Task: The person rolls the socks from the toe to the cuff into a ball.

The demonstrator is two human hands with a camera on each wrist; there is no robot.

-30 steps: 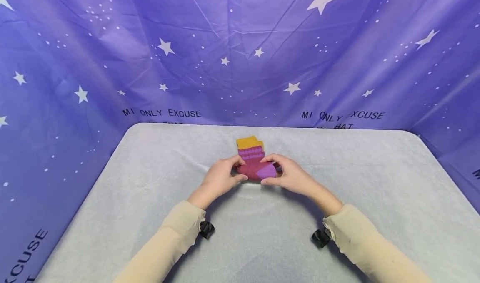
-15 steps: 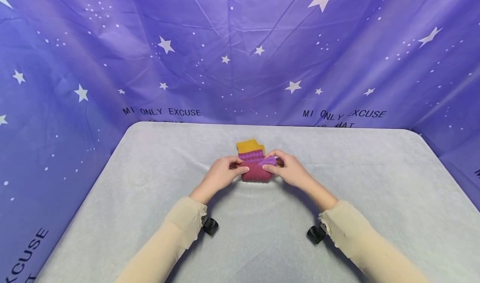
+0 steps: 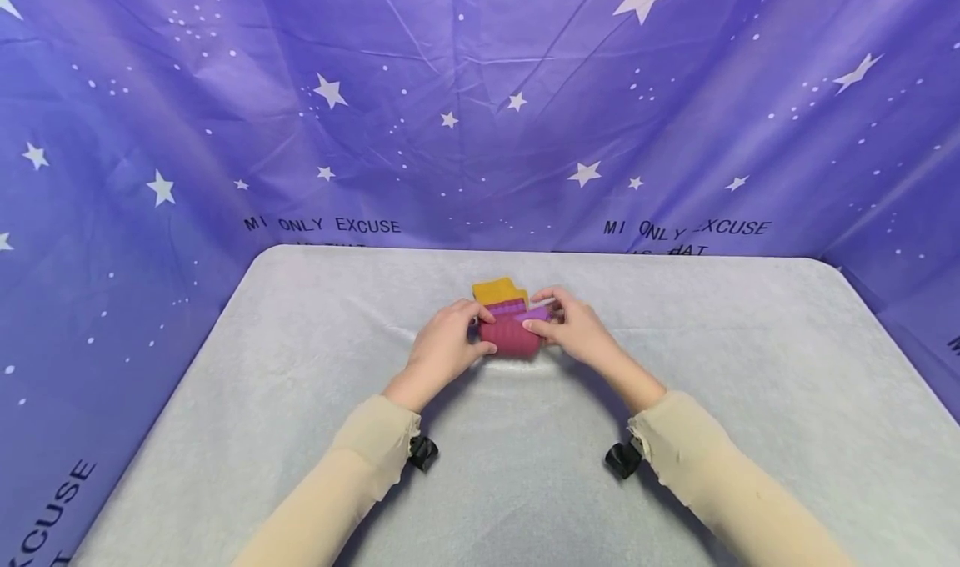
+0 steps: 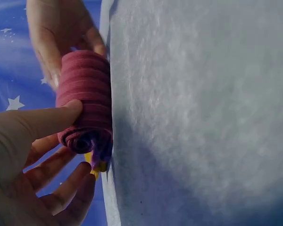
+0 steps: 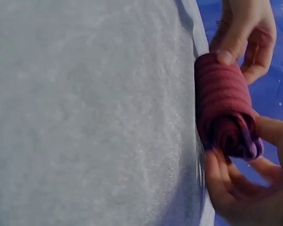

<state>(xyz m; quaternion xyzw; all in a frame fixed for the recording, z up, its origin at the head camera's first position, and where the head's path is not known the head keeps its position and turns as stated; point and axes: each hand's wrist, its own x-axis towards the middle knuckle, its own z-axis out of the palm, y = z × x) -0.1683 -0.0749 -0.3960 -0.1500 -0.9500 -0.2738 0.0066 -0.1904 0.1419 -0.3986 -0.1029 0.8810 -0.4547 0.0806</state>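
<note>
A maroon and purple sock lies partly rolled up near the far middle of the table, its coil lying crosswise. Beyond the coil, the flat yellow cuff shows in two offset layers. My left hand grips the coil's left end, thumb on the near side; in the left wrist view that thumb presses the ribbed maroon surface and the spiral end shows. At the other end my right hand pinches the roll, and the right wrist view shows its fingers around the purple-edged spiral.
A pale grey cloth covers the table, whose far edge runs just behind the sock. Purple-blue curtains with white stars and lettering hang behind and at both sides. Black bands sit at both wrists beneath beige sleeves.
The coil has rolled away from the body toward the yellow cuff, taking up much of the purple striped part. Both hands have shifted slightly, the right one farther forward.
</note>
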